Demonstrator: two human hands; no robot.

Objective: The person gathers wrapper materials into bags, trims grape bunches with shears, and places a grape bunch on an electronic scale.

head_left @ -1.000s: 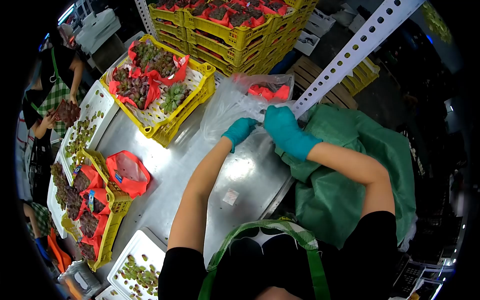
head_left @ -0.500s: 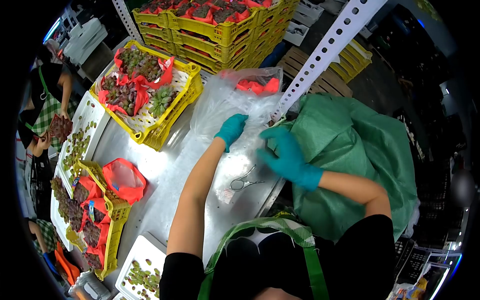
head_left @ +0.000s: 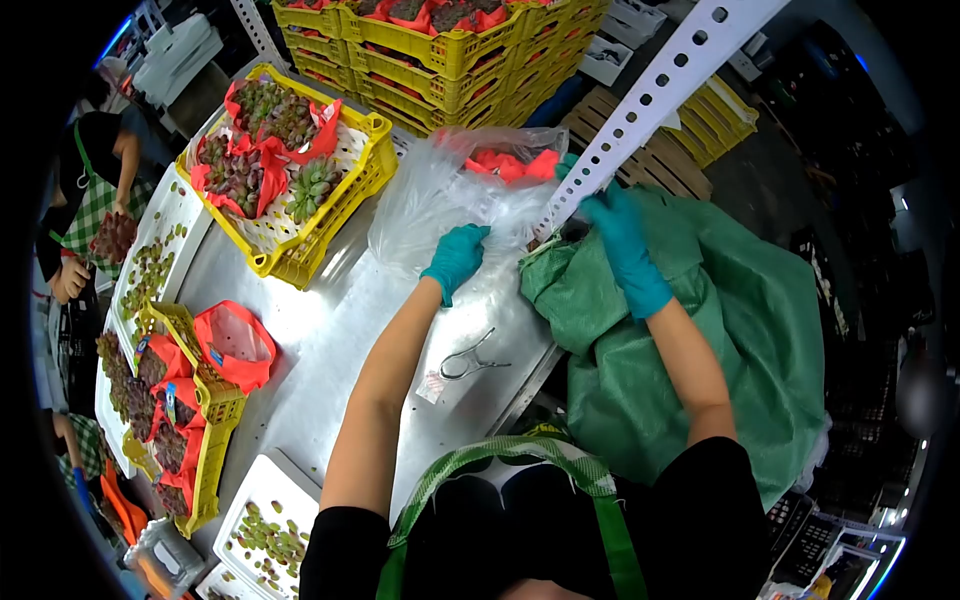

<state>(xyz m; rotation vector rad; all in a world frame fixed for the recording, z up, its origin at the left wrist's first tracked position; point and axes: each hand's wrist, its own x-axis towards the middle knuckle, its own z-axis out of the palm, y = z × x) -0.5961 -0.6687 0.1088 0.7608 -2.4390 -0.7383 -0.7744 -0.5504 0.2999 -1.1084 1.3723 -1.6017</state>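
Left hand (head_left: 455, 262), teal-gloved: we are curling its fingers at the crinkled clear plastic bag (head_left: 405, 225), grip unclear. Right hand (head_left: 627, 255), teal-gloved: we are parting thumb and fingers, partly hidden by the white perforated metal post (head_left: 640, 105); any hold, unclear. Bag: lying on the silver metal desk (head_left: 300, 385), red pieces (head_left: 515, 165) showing inside. Nearer us: open steel scissors (head_left: 470, 364) are lying flat.

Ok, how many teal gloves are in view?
2: one on the left hand, at the clear plastic; one on the right hand, by the green sheeting, partly behind the white post. More may be hidden.
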